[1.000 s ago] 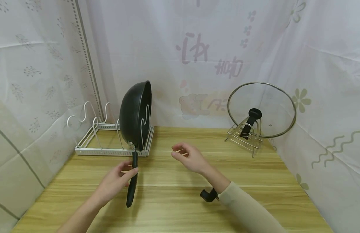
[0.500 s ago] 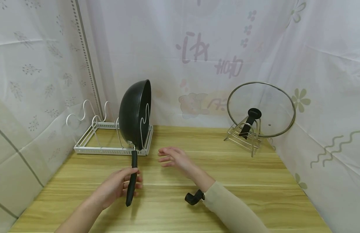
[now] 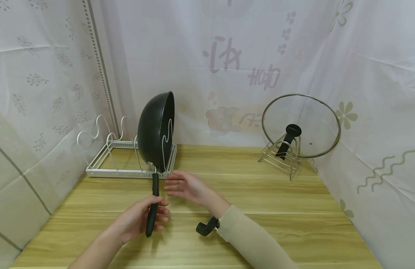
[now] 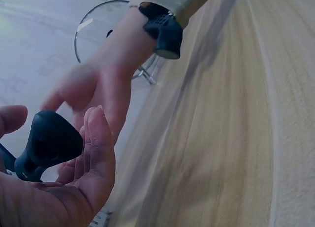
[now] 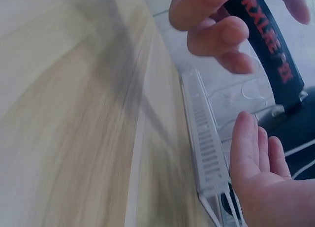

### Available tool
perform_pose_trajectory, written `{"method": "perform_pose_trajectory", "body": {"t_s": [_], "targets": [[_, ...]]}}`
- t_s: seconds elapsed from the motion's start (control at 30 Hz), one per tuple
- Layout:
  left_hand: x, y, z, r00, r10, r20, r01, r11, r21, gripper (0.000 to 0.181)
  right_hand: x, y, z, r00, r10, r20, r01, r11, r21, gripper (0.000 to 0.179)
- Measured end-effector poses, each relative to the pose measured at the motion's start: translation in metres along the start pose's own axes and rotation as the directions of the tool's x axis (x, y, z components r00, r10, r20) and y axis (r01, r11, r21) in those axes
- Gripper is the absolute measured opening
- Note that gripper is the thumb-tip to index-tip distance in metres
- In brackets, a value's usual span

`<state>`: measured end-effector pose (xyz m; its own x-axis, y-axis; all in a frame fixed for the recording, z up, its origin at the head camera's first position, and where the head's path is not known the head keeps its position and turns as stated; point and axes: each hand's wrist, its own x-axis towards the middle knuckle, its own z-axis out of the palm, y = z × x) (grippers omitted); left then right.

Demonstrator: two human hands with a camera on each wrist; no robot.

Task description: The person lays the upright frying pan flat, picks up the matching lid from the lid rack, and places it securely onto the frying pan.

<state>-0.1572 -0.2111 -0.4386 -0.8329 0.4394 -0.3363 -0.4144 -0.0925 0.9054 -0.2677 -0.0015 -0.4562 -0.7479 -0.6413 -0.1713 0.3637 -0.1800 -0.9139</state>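
Note:
A black wok (image 3: 151,130) stands on edge in a white wire pan rack (image 3: 116,173), its black handle (image 3: 155,183) pointing toward me. My left hand (image 3: 135,220) is around the lower handle, with fingers loosely bent and spread on its far side. In the left wrist view the handle's end (image 4: 51,138) lies between thumb and fingers, the thumb apart from it. My right hand (image 3: 190,188) is just right of the handle's upper part, fingers extended and nothing held. Red lettering shows on the handle (image 5: 268,42) in the right wrist view.
A glass lid (image 3: 315,127) with a black knob leans in a small wire stand (image 3: 291,164) at the back right. Printed cloth (image 3: 207,48) hangs behind and at both sides of the wooden table (image 3: 278,209). A black device (image 3: 207,226) is strapped to my right wrist.
My right hand has moved left, close to the wok handle. My left hand has come further around the handle, its fingers now spread past the far side. The wok stays in the rack.

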Motion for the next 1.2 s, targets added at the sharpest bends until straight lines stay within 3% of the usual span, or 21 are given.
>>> {"method": "perform_pose_trajectory", "body": {"t_s": [0.17,0.4,0.73,1.2], "targets": [[0.000,-0.001,0.001,1.000,-0.005,0.000,0.005,1.000,-0.012,0.031,0.012,0.002,0.014,0.998,0.056,0.032,-0.058,0.996,0.075,0.065],[-0.002,-0.003,0.002,1.000,-0.020,0.011,0.021,0.999,-0.034,0.032,0.024,0.002,0.032,0.991,0.095,0.097,-0.109,0.982,0.152,0.031],[-0.004,-0.002,0.003,0.999,-0.023,0.042,0.024,0.999,-0.026,0.026,0.035,-0.005,0.054,0.972,0.099,0.214,-0.155,0.953,0.262,0.029],[0.001,-0.013,0.009,0.999,-0.037,0.010,0.037,0.998,-0.044,0.026,0.049,-0.002,0.063,0.984,0.114,0.137,-0.151,0.941,0.302,0.038]]}}
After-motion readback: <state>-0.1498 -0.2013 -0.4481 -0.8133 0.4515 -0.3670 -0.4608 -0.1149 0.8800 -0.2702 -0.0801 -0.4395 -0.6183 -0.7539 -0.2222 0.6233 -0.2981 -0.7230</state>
